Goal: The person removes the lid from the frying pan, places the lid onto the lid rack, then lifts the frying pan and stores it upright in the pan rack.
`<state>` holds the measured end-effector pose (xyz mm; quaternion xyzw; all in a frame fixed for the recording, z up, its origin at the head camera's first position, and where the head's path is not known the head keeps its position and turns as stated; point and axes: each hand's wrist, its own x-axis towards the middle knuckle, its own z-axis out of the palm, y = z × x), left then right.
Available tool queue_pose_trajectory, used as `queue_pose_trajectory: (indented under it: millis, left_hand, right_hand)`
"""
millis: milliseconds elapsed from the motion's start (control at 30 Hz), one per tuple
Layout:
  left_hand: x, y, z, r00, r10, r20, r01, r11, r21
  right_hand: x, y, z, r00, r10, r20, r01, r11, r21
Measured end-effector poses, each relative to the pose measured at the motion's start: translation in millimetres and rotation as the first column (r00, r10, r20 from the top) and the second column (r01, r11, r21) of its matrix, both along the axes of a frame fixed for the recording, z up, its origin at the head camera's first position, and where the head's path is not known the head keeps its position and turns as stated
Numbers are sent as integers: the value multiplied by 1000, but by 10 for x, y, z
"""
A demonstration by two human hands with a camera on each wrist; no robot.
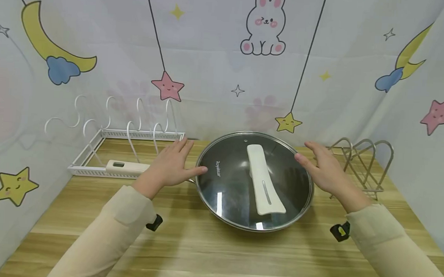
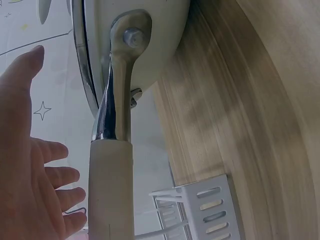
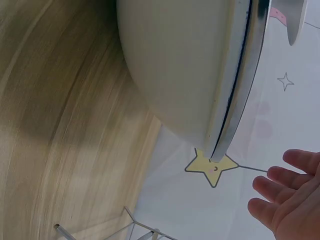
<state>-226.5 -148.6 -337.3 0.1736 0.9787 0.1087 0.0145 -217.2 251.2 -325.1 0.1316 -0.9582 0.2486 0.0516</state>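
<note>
Both hands, left (image 1: 170,165) and right (image 1: 324,170), hover released beside the wok (image 1: 255,180), its handle (image 1: 126,167) pointing left.

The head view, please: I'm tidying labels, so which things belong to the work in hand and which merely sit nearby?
In hand:
- left hand, open beside the lid
- right hand, open beside the lid
- round glass lid with white handle
- cream wok

Nearby:
- white wire rack
- metal wire rack
- wooden table

**Materials and finish**

Lid (image 1: 238,186): glossy glass, polished steel rim, matt cream plastic grip (image 1: 264,180). Wok (image 2: 145,45): smooth cream body, shiny metal handle neck (image 2: 116,100). Table (image 1: 207,252): matt wood grain. Left rack (image 1: 103,148): white coated wire. Backdrop (image 1: 212,49): printed cloth.
</note>
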Motion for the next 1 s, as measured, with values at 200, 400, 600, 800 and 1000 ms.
queue_pose_trajectory:
  millis: [200, 400, 600, 800, 1000]
  left_hand:
    - [-2, -26, -17, 1000, -6, 0, 6, 1000, -1]
    - [7, -52, -37, 1000, -16, -10, 16, 1000, 2]
    - [20, -73, -34, 999, -27, -19, 27, 999, 17]
    - [20, -90, -38, 1000, -25, -7, 25, 999, 35]
    - [20, -105, -47, 999, -36, -23, 37, 999, 27]
  right_hand:
    - [10, -2, -11, 1000, 10, 6, -9, 1000, -17]
    - [29, -21, -6, 1000, 14, 10, -14, 999, -29]
    - [45, -38, -1, 1000, 11, 17, -10, 999, -46]
    - [53, -46, -12, 1000, 8, 23, -6, 997, -76]
    - [58, -58, -9, 999, 7, 36, -3, 993, -114]
